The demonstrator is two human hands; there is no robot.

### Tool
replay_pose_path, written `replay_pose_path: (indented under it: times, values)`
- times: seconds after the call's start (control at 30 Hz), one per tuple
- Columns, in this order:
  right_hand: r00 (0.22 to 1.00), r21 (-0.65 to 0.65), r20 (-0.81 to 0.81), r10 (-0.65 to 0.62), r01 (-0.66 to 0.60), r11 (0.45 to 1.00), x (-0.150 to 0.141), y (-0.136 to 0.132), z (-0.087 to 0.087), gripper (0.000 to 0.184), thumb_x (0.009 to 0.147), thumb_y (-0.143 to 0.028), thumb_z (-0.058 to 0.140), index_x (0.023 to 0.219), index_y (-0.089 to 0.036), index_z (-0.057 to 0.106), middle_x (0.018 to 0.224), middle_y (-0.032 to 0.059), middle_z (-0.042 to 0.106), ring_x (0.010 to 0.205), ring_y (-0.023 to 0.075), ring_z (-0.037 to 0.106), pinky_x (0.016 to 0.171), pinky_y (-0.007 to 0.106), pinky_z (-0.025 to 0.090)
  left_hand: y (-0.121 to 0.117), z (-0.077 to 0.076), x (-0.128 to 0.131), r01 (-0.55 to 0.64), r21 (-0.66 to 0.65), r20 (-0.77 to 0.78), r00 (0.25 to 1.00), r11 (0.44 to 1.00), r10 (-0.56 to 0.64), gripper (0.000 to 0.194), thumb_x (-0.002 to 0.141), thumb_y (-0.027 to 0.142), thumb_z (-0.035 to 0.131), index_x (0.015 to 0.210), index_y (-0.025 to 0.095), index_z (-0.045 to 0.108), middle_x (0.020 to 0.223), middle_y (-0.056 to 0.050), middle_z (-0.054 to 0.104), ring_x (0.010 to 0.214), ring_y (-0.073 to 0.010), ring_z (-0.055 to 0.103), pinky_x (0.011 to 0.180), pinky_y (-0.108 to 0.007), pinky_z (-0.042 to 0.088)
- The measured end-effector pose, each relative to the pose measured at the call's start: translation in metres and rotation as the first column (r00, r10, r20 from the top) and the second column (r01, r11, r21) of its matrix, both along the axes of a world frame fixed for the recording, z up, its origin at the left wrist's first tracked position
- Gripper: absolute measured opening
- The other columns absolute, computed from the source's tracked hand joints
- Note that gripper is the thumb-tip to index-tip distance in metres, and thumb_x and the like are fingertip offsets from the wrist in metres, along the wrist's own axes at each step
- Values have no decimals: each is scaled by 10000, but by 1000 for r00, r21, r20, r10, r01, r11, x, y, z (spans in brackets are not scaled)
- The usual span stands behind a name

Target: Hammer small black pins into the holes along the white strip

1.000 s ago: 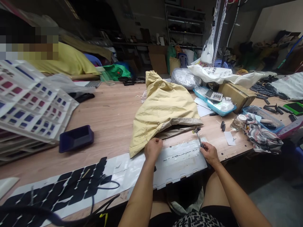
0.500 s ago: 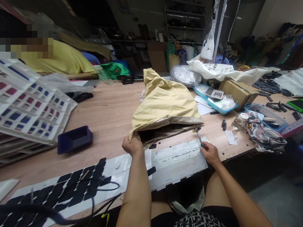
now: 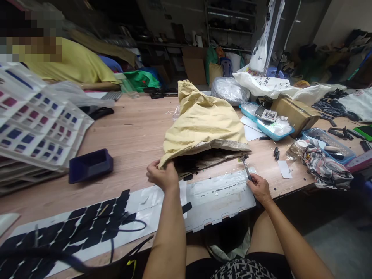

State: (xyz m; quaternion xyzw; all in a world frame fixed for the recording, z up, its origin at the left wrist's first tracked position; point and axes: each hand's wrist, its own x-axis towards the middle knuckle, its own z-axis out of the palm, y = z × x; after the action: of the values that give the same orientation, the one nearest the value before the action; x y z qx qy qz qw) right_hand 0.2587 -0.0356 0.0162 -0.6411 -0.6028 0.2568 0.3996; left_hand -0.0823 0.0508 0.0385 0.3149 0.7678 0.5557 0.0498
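Note:
A yellow cloth bag [image 3: 206, 120] lies on the table in front of me, its dark mouth facing me. My left hand [image 3: 163, 175] pinches the left corner of the mouth's edge, and the bag's inside is too dark to make out. In my right hand [image 3: 259, 188] is a small hammer [image 3: 247, 169], gripped by its handle with the head pointing away. Below the bag, at the table's near edge, lies a white plastic-covered board [image 3: 217, 197]. Rows of black rounded pieces [image 3: 93, 221] rest on a white sheet at the left.
A dark blue tray [image 3: 91, 166] and a white lattice crate [image 3: 37, 124] stand left. Rightward are a blue basket with a calculator [image 3: 265, 114], a cardboard box [image 3: 293, 112], a jar [image 3: 295, 150] and a patterned cloth [image 3: 324, 166]. A person in a yellow top [image 3: 78, 66] sits far left.
The bag's mouth gapes a little wider, its upper edge lifted at the left. My left hand has shifted slightly along with the corner. My right hand still holds the hammer.

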Motion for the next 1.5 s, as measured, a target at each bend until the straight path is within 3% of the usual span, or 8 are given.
replay_pose_path:
  times: [0.1,0.17,0.27,0.47,0.67,0.9,1.13,1.5]
  values:
    - [1000,-3,-3,2,-2,1000,0,0,1,357,801,-366,595,1084,-193,726,855,35,725,751,192,646,727,295,540,-31,-12,16,-157,-25,-257,955,987,145,369,700,342,676,995,186,517,1103,-145,553,1122,-345,500,996,-507,384]
    - [1000,-3,-7,7,-7,1000,1,0,0,356,799,-366,593,1082,-197,726,874,36,731,765,197,655,742,304,546,-39,-19,23,64,-93,-377,921,994,-94,216,755,309,635,922,200,553,1026,-121,592,1077,-323,533,995,-487,379]
    - [1000,-1,-11,8,-8,1000,1,1,0,353,798,-366,589,1074,-197,729,877,38,735,772,201,661,750,308,550,-30,-26,22,302,-234,-384,844,924,-373,154,833,270,554,941,204,641,1035,-108,649,1061,-304,546,980,-459,389]
    - [1000,-2,-15,-3,3,1000,0,1,0,356,795,-368,595,1070,-190,733,829,31,724,737,190,651,710,282,540,-6,-32,8,370,-550,-274,768,749,-580,231,800,304,651,995,223,744,1040,-135,664,1097,-356,514,873,-432,445]
    - [1000,-7,-9,-11,11,1000,-1,0,-1,358,796,-379,598,1069,-191,735,809,22,712,715,175,632,690,264,527,-28,-22,25,412,-544,-316,707,731,-633,225,849,334,625,1030,244,724,1105,-109,673,1097,-347,506,922,-484,398]
    - [1000,0,-6,-5,5,1000,0,0,-1,358,797,-366,600,1078,-190,733,823,24,719,730,179,638,715,271,533,-57,-16,103,758,-479,-216,387,442,-897,166,881,323,623,1011,266,708,1021,-51,697,1028,-263,539,916,-399,372]
    - [1000,25,12,-9,8,1000,1,1,-2,322,798,-339,607,1064,-215,739,850,20,732,764,189,653,740,286,543,-58,-42,107,853,-292,-152,404,432,-902,262,815,279,699,1074,244,678,1009,-47,660,1013,-256,530,916,-387,425]
    - [985,101,169,32,-49,994,-15,-34,29,359,813,-322,608,1120,-180,731,898,76,698,806,214,631,801,345,525,-53,-39,107,852,-270,-97,440,449,-893,149,758,244,721,906,231,701,906,-31,650,963,-241,525,887,-370,435]
